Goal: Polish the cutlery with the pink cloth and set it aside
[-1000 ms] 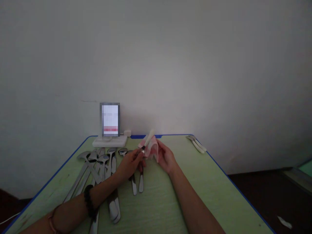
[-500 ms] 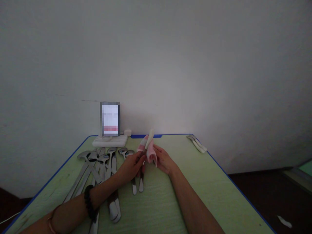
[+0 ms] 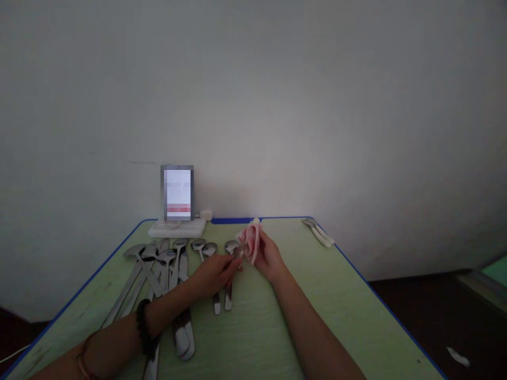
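Observation:
My left hand (image 3: 217, 273) is closed on the metal end of a white-handled spoon (image 3: 240, 253), whose bowl is partly covered by my fingers. In my right hand (image 3: 270, 257) a pink and white cloth (image 3: 251, 244) is bunched around the handle. Only the pale tip of the handle shows above the cloth. Beneath and beside my left hand lie small metal spoons (image 3: 231, 246), partly hidden by it. Under my left forearm spreads a pile of larger metal spoons and other cutlery (image 3: 168, 257).
White-handled cutlery (image 3: 320, 234) lies at the table's right far corner. A device with a lit screen (image 3: 178, 194) stands on a white base (image 3: 176, 229) at the back left, beside a small white block (image 3: 206, 215). The green table (image 3: 253, 332) has a blue edge against the wall.
The cloth has closed over the white handle, which stood out above it before. My left hand has lowered slightly and the spoon's metal end shows more. A small spoon's bowl behind it is uncovered.

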Action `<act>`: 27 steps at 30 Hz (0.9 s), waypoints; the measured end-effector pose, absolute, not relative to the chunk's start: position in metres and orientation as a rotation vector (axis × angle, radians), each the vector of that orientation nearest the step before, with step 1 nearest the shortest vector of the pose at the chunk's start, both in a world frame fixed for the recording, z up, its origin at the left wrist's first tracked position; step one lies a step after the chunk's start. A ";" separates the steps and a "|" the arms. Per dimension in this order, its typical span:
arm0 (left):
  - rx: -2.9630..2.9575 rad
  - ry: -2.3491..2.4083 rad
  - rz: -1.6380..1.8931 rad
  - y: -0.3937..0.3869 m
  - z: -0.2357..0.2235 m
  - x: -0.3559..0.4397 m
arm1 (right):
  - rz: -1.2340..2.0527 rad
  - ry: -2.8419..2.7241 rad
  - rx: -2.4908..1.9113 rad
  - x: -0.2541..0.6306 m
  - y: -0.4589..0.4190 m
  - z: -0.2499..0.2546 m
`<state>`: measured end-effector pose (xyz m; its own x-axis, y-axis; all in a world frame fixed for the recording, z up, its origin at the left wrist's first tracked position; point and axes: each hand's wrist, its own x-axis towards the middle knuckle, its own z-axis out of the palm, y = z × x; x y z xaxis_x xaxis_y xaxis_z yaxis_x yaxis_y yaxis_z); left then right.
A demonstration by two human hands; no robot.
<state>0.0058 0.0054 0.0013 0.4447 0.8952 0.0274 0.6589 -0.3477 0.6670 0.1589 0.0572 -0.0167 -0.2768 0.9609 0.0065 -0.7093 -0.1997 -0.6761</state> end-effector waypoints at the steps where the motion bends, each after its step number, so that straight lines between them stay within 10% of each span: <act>1: 2.088 1.280 0.518 0.005 0.001 0.005 | 1.742 -0.662 -0.496 0.160 0.058 -0.016; 27: 2.028 1.285 0.698 0.005 0.005 0.005 | 1.747 -0.820 -0.581 0.154 0.045 -0.012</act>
